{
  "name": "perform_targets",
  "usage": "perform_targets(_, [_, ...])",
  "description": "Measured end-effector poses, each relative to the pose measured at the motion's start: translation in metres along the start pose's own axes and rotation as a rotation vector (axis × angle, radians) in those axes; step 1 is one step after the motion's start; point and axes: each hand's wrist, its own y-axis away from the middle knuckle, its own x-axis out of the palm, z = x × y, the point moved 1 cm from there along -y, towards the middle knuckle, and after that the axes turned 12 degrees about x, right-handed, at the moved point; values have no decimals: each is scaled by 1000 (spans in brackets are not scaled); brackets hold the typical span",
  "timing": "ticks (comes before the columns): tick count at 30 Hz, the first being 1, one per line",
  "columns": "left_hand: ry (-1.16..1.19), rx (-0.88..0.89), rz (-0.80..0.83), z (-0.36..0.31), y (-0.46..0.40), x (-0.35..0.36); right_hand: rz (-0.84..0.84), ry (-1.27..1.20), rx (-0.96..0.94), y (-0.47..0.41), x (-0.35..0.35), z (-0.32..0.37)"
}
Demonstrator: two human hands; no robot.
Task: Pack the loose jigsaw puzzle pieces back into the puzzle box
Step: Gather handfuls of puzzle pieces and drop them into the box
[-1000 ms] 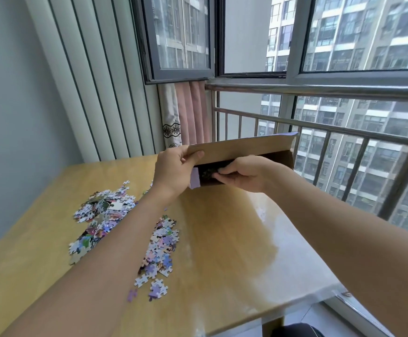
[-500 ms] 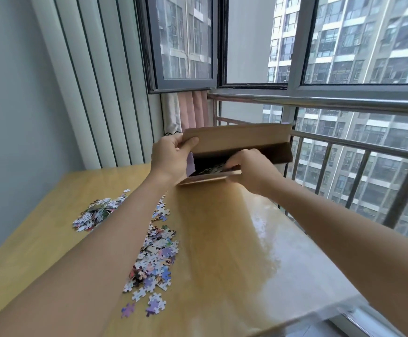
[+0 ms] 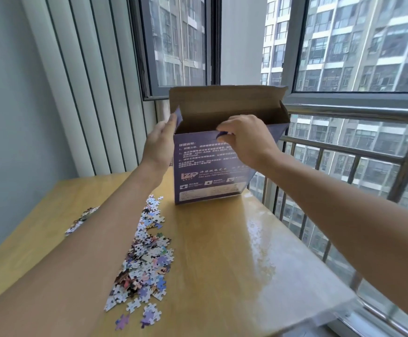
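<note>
A purple puzzle box (image 3: pixel 205 173) with white print stands upright on the far part of the wooden table (image 3: pixel 246 263), its brown top flap raised and its mouth open. My left hand (image 3: pixel 159 147) presses flat against the box's left side, by the small side flap. My right hand (image 3: pixel 246 139) pinches the front top edge of the box. A long heap of loose puzzle pieces (image 3: pixel 144 261) lies on the table below my left forearm. A smaller heap of pieces (image 3: pixel 81 220) shows left of that arm, partly hidden by it.
The table's right edge runs along a metal window railing (image 3: pixel 343 152). A window frame (image 3: pixel 181 45) and a white slatted wall panel (image 3: pixel 88 81) stand behind the box. The grey wall borders the table on the left.
The box has been tipped from lying low with its opening toward me to standing upright on the table. My right hand has moved from inside the opening to the front top edge.
</note>
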Motion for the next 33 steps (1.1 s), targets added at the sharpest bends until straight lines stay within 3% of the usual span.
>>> perform_targets(6, [-127,-89,145,18,20,-9,231,172,66,28,31,-4])
perform_targets(10, [-263,-107,137,46,46,-14,434,167,72,65,58,-10])
perform_targets(16, [-424,-211,274,95,92,-14,799,-44,213,86,74,1])
perform_targets(19, [-445,-278,443,113,113,-14,848,-205,307,82,69,24])
perform_targets(24, [-441,-205,690,111,123,-47,836,-523,405,69,79,64])
perform_targets(27, [-544,-217,531,105,119,-97,858,-458,424,66,112,89])
perform_targets(31, [-935,-190,24,117,130,-167,1113,-271,669,76,158,117])
perform_targets(33, [-1055,-272,-48,131,149,-190,1196,-257,758,84,173,130])
